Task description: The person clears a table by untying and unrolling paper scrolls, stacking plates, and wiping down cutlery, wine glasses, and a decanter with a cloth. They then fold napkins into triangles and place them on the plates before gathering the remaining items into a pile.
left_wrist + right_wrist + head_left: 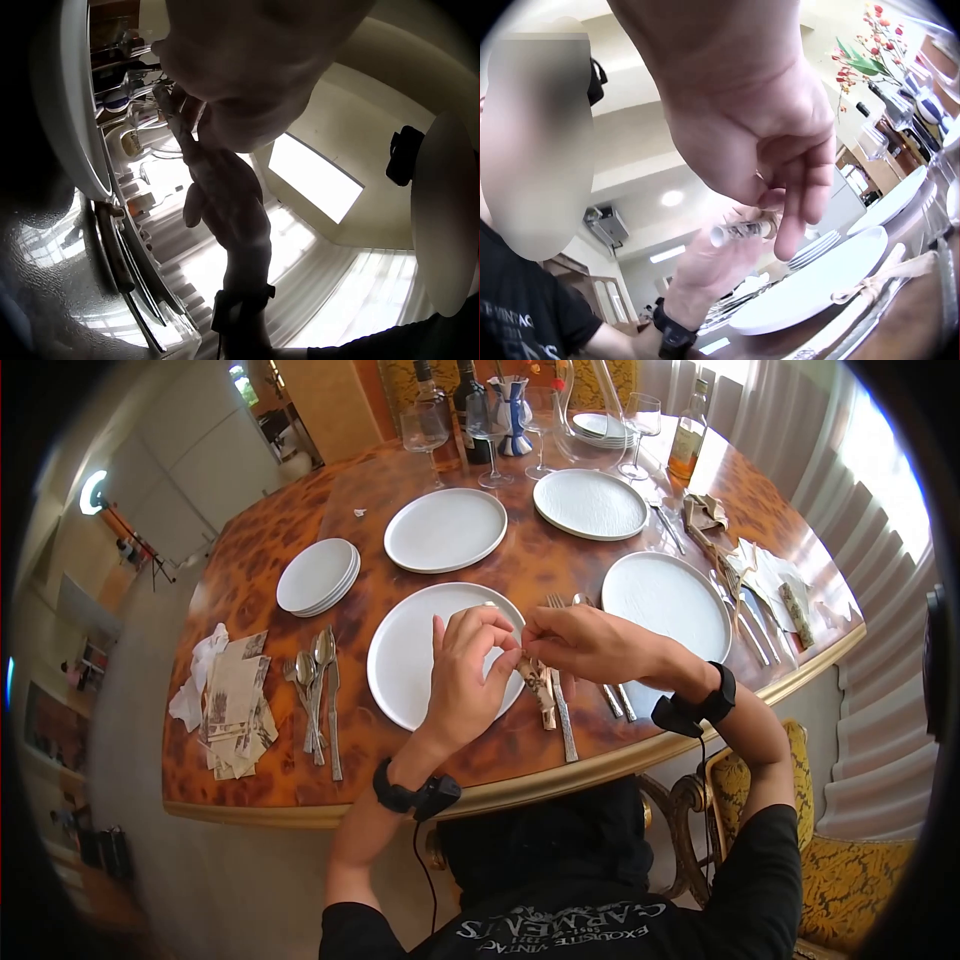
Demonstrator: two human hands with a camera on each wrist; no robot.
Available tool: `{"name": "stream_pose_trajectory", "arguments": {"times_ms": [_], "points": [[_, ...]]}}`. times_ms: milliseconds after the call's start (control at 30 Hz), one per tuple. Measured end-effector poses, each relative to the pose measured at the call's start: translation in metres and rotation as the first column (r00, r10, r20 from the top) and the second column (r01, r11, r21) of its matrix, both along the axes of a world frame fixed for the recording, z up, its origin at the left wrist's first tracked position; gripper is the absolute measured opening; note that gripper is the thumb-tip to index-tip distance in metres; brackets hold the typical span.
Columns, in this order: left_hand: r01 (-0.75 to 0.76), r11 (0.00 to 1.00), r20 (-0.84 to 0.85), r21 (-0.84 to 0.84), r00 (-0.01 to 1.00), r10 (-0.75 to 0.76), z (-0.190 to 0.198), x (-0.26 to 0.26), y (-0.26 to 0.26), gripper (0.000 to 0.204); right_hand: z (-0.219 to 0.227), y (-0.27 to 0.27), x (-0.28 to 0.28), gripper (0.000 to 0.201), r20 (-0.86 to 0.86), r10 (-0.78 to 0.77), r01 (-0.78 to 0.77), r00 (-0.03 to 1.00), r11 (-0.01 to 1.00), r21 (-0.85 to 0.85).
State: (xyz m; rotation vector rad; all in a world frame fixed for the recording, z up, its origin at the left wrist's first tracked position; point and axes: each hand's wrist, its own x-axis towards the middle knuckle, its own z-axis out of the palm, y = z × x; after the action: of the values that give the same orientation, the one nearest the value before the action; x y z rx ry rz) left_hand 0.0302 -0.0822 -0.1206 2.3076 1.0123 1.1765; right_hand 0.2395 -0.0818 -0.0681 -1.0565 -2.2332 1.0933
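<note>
My left hand [468, 675] pinches a thin printed roll [739, 232] between thumb and fingers, above the edge of a white plate [400, 660]. Facing it, my right hand [590, 645] has its thumb and forefinger pressed together beside the roll, at pale twine [771, 223] round it. The fingers hide most of the twine. In the left wrist view the roll [174, 116] stands slanted between both hands. Under the hands, a second roll tied with a twine bow [866, 289] lies beside the plate and a fork [565, 725].
Left of the plate lie spoons and a knife [334, 710], then loose printed papers [238, 705]. Stacked small plates [315, 575], more large plates [447, 528], glasses [425, 430] and bottles [688, 435] stand farther back. Crumpled paper and cutlery lie at the right.
</note>
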Motion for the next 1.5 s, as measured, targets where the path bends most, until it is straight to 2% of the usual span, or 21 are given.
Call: {"name": "stream_pose_trajectory", "arguments": {"times_ms": [33, 67, 133, 167, 233, 333, 367, 433, 567, 667, 733, 867, 933, 967, 1033, 1133, 1300, 1367, 1433, 1467, 1500], "points": [[-0.006, 1.0, -0.008, 0.027, 1.0, 0.006, 0.001, 0.0, -0.001, 0.008, 0.003, -0.001, 0.001, 0.021, -0.04, -0.002, -0.007, 0.999, 0.972, -0.234], [-0.004, 1.0, -0.01, 0.027, 1.0, 0.004, 0.001, 0.0, -0.002, 0.008, 0.004, -0.001, 0.001, 0.021, -0.041, -0.004, -0.006, 0.999, 0.972, -0.233], [0.002, 0.998, -0.006, 0.069, 1.0, -0.001, 0.003, 0.0, -0.002, 0.007, 0.005, -0.001, 0.003, 0.027, -0.169, -0.042, -0.046, 0.985, 0.873, -0.485], [0.002, 0.998, -0.006, 0.069, 1.0, -0.002, 0.003, 0.0, -0.003, 0.007, 0.002, 0.001, 0.004, 0.027, -0.169, -0.042, -0.046, 0.985, 0.873, -0.486], [-0.014, 0.995, 0.022, 0.102, 1.0, 0.012, 0.005, 0.0, -0.003, 0.009, -0.011, 0.01, 0.006, 0.028, -0.313, -0.006, -0.197, 0.95, 0.766, -0.612], [-0.036, 0.993, 0.023, 0.114, 0.999, 0.033, 0.008, -0.001, -0.001, 0.008, -0.027, 0.013, 0.002, 0.03, -0.43, -0.031, -0.287, 0.902, 0.699, -0.654], [-0.039, 0.993, 0.024, 0.113, 0.999, 0.036, 0.008, -0.003, -0.001, 0.008, -0.027, 0.011, 0.001, 0.03, -0.429, -0.029, -0.289, 0.903, 0.698, -0.655], [0.107, 0.993, 0.22, -0.047, 0.971, -0.094, 0.006, -0.006, 0.001, 0.01, -0.022, 0.005, -0.004, 0.03, -0.366, -0.084, -0.163, 0.927, 0.787, -0.594], [0.178, 0.98, 0.2, 0.09, 0.961, -0.193, 0.013, -0.007, 0.0, 0.01, -0.021, 0.001, -0.006, 0.029, -0.358, -0.148, -0.064, 0.922, 0.853, -0.518], [0.07, 0.985, 0.087, 0.156, 0.993, -0.084, 0.008, -0.006, 0.002, 0.017, -0.018, -0.004, -0.009, 0.027, -0.318, -0.214, 0.041, 0.924, 0.881, -0.472], [0.031, 0.985, 0.123, -0.17, 0.992, -0.01, 0.001, -0.002, 0.001, 0.017, -0.018, -0.006, -0.01, 0.025, -0.292, -0.249, 0.131, 0.924, 0.92, -0.371], [-0.141, 0.988, 0.035, -0.069, 0.989, 0.144, 0.005, 0.002, -0.006, 0.016, -0.028, -0.008, -0.017, 0.024, -0.341, -0.285, 0.194, 0.896, 0.941, -0.278], [-0.073, 0.941, 0.133, -0.33, 0.983, 0.123, 0.012, 0.002, -0.013, 0.016, -0.037, -0.006, -0.02, 0.022, -0.372, -0.249, 0.24, 0.894, 0.968, -0.071], [-0.072, 0.942, 0.133, -0.329, 0.984, 0.121, 0.009, 0.001, -0.011, 0.016, -0.036, -0.007, -0.02, 0.022, -0.373, -0.25, 0.241, 0.894, 0.968, -0.071], [0.23, 0.877, 0.47, -0.421, 0.883, -0.006, 0.0, 0.0, -0.006, 0.022, -0.03, -0.009, -0.021, 0.019, -0.377, -0.267, 0.259, 0.887, 0.963, -0.071], [0.328, 0.817, 0.568, -0.474, 0.823, -0.001, -0.004, -0.003, 0.0, 0.027, -0.034, -0.01, -0.021, 0.016, -0.348, -0.227, 0.25, 0.909, 0.968, 0.021], [0.301, 0.844, 0.539, -0.443, 0.842, -0.017, -0.005, 0.003, -0.004, 0.031, -0.045, -0.011, -0.025, 0.015, -0.371, -0.227, 0.249, 0.901, 0.968, 0.012], [0.22, 0.884, 0.53, -0.412, 0.847, 0.036, -0.007, 0.003, -0.004, 0.027, -0.043, -0.012, -0.026, 0.015, -0.37, -0.226, 0.244, 0.901, 0.97, 0.003], [0.167, 0.924, 0.525, -0.345, 0.85, 0.042, -0.005, 0.007, -0.007, 0.022, -0.04, -0.01, -0.027, 0.019, -0.401, -0.272, 0.19, 0.875, 0.954, -0.233], [0.112, 0.955, 0.519, -0.274, 0.853, 0.049, -0.005, 0.009, -0.009, 0.018, -0.036, -0.01, -0.026, 0.019, -0.402, -0.272, 0.19, 0.874, 0.954, -0.233], [0.111, 0.955, 0.519, -0.274, 0.853, 0.05, -0.007, 0.007, -0.007, 0.018, -0.031, -0.008, -0.024, 0.021, -0.444, -0.262, 0.097, 0.857, 0.928, -0.36]]}}
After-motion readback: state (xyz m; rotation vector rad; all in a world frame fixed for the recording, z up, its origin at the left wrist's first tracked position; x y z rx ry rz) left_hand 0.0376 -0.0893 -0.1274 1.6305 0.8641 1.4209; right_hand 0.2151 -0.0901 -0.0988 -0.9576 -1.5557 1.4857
